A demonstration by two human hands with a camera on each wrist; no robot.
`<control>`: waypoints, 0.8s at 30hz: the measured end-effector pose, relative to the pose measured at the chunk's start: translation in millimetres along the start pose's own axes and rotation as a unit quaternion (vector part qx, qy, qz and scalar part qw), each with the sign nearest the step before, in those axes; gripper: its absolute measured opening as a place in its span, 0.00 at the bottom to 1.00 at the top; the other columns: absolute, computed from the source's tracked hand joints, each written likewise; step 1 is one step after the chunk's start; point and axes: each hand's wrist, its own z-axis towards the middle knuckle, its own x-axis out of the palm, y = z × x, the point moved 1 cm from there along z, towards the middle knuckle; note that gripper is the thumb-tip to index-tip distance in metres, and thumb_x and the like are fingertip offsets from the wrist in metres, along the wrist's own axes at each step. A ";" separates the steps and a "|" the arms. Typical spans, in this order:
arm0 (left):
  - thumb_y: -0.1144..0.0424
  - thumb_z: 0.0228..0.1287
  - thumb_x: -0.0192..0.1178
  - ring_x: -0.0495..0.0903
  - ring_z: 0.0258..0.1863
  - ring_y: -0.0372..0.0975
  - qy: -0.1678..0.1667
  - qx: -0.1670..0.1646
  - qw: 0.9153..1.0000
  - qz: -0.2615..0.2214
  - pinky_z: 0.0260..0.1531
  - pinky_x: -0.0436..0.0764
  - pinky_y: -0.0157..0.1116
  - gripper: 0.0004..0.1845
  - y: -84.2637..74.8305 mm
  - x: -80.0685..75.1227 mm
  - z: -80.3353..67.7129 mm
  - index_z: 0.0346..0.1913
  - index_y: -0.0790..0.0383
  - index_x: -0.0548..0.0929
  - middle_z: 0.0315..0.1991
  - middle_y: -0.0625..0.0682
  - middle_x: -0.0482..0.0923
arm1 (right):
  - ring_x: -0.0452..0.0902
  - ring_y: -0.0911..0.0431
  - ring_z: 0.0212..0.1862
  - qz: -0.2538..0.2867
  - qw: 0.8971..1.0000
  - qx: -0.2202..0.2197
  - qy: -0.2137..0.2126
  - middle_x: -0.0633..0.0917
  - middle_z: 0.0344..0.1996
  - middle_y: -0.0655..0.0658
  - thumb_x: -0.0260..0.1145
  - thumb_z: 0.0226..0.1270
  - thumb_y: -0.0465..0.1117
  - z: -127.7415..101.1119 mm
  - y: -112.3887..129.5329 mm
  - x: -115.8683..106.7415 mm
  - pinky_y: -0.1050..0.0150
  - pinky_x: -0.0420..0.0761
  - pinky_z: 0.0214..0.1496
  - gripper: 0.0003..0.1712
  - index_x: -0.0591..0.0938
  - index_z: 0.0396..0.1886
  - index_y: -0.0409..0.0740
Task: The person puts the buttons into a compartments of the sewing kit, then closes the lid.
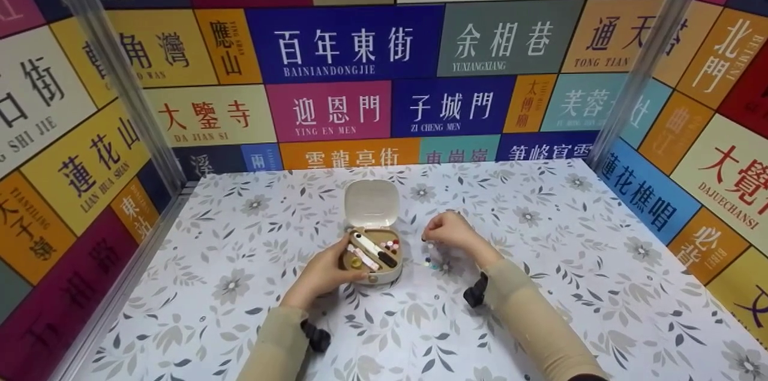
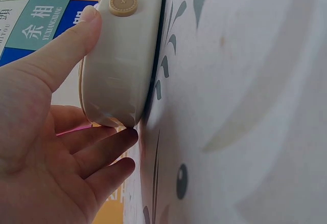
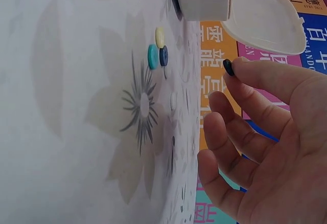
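This looks like a small staged recording booth rather than a home or shop: the counter [image 1: 540,285] is boxed in on its left, far and right sides by walls [image 1: 354,45] papered with bright blocks of Chinese place names and their romanised spellings (Bainiandongjie, Ying En Men, Zi Cheng Men among them). Pale metal posts [image 1: 108,69] stand in the two far corners where the panels meet, like a frame holding up the enclosure. The counter itself is covered with a white sheet printed with grey leaves and flowers.
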 end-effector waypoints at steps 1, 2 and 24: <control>0.46 0.47 0.75 0.63 0.68 0.53 0.000 0.000 1.000 0.000 0.68 0.59 0.51 0.56 0.1 0.1 -0.1 0.76 0.57 0.56 0.71 0.59 0.61 | 0.76 0.56 0.24 0.000 1.000 0.001 0.000 0.84 0.22 0.49 0.70 0.55 0.38 0.2 0.7 0.5 0.68 0.74 0.25 0.05 0.87 0.27 0.41; 0.45 0.47 0.75 0.63 0.68 0.53 0.000 0.000 1.000 0.001 0.68 0.59 0.51 0.56 0.3 0.2 -0.1 0.76 0.57 0.56 0.71 0.59 0.61 | 0.77 0.55 0.25 0.001 1.000 0.003 0.000 0.84 0.22 0.50 0.70 0.55 0.38 0.5 1.2 0.9 0.68 0.74 0.25 0.04 0.87 0.27 0.41; 0.48 0.48 0.75 0.64 0.67 0.51 0.001 0.008 1.000 -0.013 0.67 0.61 0.49 0.56 0.9 1.2 1.5 0.76 0.59 0.55 0.71 0.59 0.62 | 0.71 0.61 0.22 0.003 1.000 -0.023 -0.015 0.83 0.22 0.53 0.71 0.54 0.39 5.2 8.1 5.6 0.69 0.71 0.24 0.04 0.87 0.26 0.43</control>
